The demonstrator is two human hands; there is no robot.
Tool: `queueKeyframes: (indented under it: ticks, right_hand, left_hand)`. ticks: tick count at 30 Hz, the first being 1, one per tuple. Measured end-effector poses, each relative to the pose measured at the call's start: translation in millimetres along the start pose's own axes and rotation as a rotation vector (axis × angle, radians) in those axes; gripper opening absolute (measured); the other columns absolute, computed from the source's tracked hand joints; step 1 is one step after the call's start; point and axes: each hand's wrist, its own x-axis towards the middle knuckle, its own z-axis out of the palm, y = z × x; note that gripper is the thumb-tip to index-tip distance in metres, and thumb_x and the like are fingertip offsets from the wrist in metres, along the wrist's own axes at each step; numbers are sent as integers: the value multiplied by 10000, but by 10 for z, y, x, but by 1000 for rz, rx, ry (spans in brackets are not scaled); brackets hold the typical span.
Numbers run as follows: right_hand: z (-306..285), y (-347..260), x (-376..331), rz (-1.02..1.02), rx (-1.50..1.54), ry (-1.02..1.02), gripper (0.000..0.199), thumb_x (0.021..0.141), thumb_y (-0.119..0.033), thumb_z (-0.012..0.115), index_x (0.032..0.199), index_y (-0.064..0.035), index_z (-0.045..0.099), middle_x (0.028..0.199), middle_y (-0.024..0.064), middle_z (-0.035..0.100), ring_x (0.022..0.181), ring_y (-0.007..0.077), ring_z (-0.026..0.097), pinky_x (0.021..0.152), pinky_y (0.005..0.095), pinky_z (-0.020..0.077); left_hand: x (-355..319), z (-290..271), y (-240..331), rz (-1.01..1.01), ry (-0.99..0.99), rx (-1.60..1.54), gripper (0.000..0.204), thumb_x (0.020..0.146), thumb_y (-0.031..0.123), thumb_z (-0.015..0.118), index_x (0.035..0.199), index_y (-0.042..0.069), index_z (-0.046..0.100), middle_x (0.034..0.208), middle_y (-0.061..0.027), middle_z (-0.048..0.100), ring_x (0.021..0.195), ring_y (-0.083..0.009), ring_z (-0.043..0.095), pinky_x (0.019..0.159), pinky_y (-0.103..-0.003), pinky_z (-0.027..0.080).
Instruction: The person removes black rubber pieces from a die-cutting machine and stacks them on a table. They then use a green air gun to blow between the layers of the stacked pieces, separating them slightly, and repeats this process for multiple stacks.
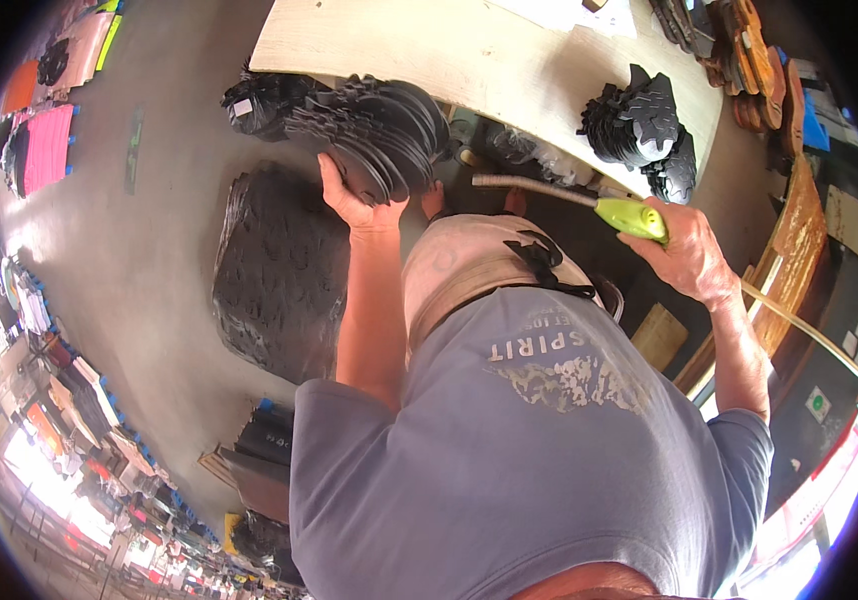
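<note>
My left hand (354, 205) is closed around the lower edge of a thick fanned stack of thin black shoe-sole-shaped sheets (379, 125), held near the table's left corner. Another bunch of black pieces (259, 105) with a small white label sits just beyond it. In my right hand (691, 252) is a tool with a bright green handle (631, 216) and a long, thin, greyish shaft pointing left. I cannot make out its exact kind. The shaft lies in front of the table's near edge, apart from the black sheets.
A pale wooden table (429, 45) spans the top, bearing a pile of black cut pieces (634, 120) at its right. A large dark wrapped bundle (279, 270) lies on the floor at left. Orange-brown shaped pieces (749, 60) and leaning boards (794, 250) stand at right.
</note>
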Motion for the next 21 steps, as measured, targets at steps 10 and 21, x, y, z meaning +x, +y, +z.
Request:
queueKeyframes:
  ticks: [10,21]
  right_hand:
    - [-29,-92,89,-33,82,195,284,895,-222,790,1064,-25,675,839,213,692,768,408,683,688,440,535]
    - [-85,-43,64,70,211,225,316,887,-209,792,1146,-58,690,890,189,717,823,373,707,747,450,547]
  left_hand:
    - [258,486,-239,-9,95,-119,655,930,572,674,1443,177,572,1467,-59,579,1357,-310,537,1147,-566,435]
    - [301,519,-222,-41,-58,-174,595,963,537,640,1419,157,593,1459,-79,580,1364,-316,524,1170,-565,390]
